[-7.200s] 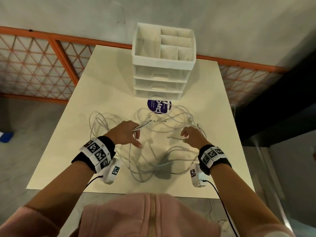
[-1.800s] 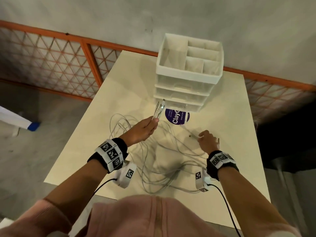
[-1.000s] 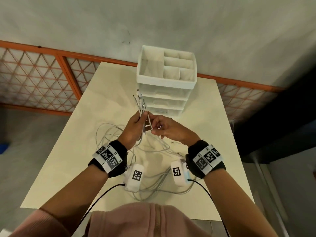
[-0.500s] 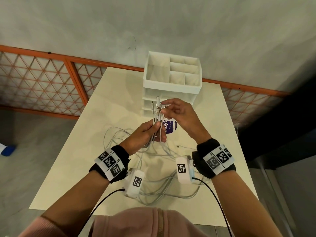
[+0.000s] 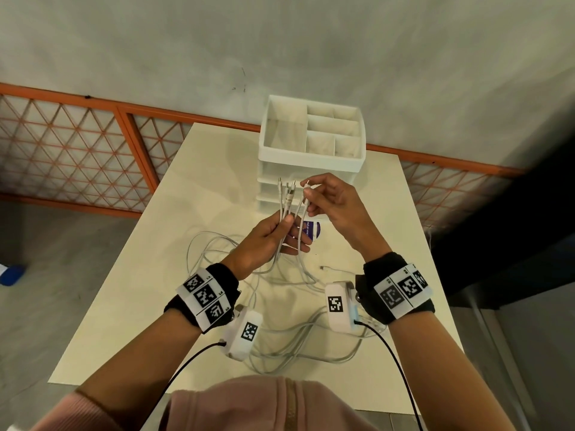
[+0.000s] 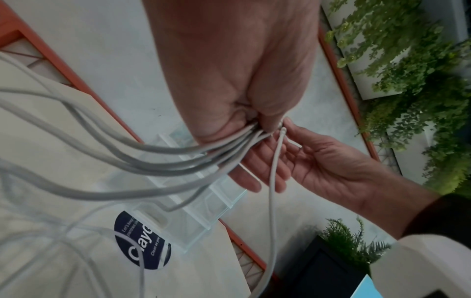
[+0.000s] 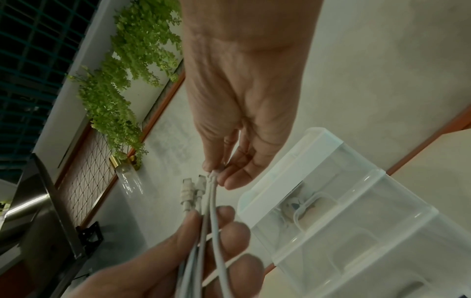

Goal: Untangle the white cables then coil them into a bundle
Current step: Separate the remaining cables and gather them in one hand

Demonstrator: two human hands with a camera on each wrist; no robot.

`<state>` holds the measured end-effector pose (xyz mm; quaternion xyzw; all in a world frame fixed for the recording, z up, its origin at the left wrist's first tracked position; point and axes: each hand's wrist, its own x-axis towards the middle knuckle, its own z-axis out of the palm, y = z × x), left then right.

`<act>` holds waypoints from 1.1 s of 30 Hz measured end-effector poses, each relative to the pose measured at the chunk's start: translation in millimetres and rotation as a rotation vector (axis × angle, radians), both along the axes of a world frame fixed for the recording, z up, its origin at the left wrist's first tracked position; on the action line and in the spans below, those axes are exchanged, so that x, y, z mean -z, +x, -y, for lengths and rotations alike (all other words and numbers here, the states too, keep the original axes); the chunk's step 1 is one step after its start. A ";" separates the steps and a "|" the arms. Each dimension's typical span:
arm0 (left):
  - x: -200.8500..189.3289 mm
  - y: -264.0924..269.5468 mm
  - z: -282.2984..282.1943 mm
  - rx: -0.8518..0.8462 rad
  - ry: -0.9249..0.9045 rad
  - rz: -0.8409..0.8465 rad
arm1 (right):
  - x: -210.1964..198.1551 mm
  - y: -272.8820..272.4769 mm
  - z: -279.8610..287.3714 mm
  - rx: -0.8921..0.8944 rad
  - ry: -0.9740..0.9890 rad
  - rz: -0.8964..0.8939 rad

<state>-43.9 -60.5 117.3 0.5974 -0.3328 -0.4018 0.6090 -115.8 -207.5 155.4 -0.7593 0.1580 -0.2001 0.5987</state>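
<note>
The left hand (image 5: 267, 241) is raised above the table (image 5: 199, 181) with its thumb and fingers curled round a bunch of white cables (image 5: 284, 213). Several plug ends (image 5: 287, 186) stand up just above this hand, side by side, and the strands leave its underside and drop to the table below. In the left wrist view the same strands fan out from the closed palm (image 6: 229, 84) and run off to one side, a few crossing each other.

The right hand (image 5: 334, 206) is just beside the left, a little higher, and pinches the end of one cable (image 7: 213, 193) between thumb and forefinger; its other fingers hang loosely bent. That strand runs down from the pinch, across the fingers of the left hand, touching them.

Under both wrists the rest of the cables lie in loose overlapping loops (image 5: 298, 349) on the table, not yet coiled. One loose plug (image 5: 329, 269) rests flat on the table below the right hand, apart from both hands.

Beyond the fingertips stands a white drawer unit (image 5: 311, 150) with an open divided tray on top. A round dark blue sticker (image 5: 311, 230) lies on the table at its foot, partly hidden behind the left hand's fingers
</note>
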 end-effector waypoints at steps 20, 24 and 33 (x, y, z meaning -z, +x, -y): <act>1.2 4.2 15.4 0.022 0.076 0.147 | -3.9 5.8 7.9 0.031 0.033 0.040; 0.8 6.2 15.2 0.124 0.096 0.121 | 0.4 3.2 13.6 -0.074 -0.004 -0.060; 0.7 7.6 18.6 0.182 0.150 0.089 | 7.5 -0.8 24.2 -0.158 0.061 -0.091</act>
